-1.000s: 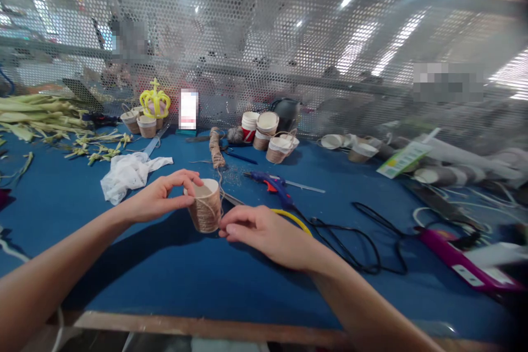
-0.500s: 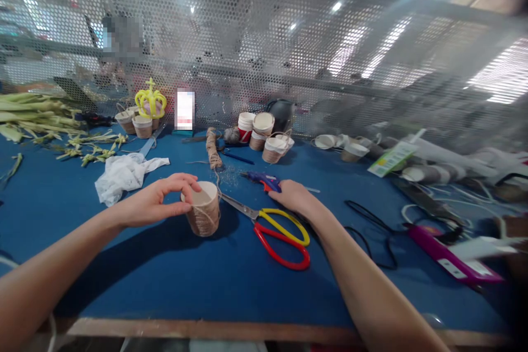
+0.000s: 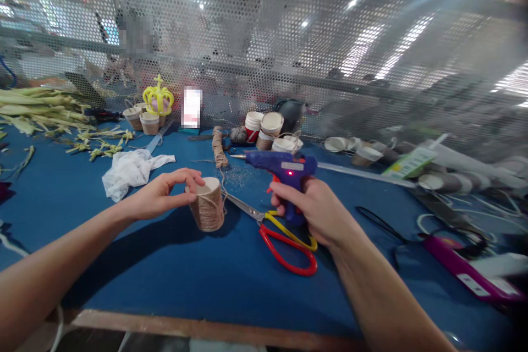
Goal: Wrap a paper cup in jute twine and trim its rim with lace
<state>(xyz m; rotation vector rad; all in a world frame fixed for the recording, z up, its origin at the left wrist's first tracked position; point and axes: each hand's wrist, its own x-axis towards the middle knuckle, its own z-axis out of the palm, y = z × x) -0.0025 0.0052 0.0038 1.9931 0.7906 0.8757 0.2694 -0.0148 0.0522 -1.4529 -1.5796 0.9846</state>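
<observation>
My right hand is wrapped round the handle of a blue glue gun, held above the table with its nozzle to the left and its red light lit. A clear glue stick pokes out of its back. My left hand pinches the left rim of a paper cup wrapped in jute twine; some fingertips are hidden. The cup stands slightly tilted on the blue table. Beside it lie scissors with red and yellow handles, partly beneath the glue gun. Behind the cup is a twine bundle.
A crumpled white cloth lies on the left, near green husk strips. Several cups and a yellow crown stand along a perforated metal screen. A purple power strip and cables are at right.
My right hand has closed round the glue gun and lifted it off the table, above the scissors. My left hand remains at the cup. The view has shifted slightly.
</observation>
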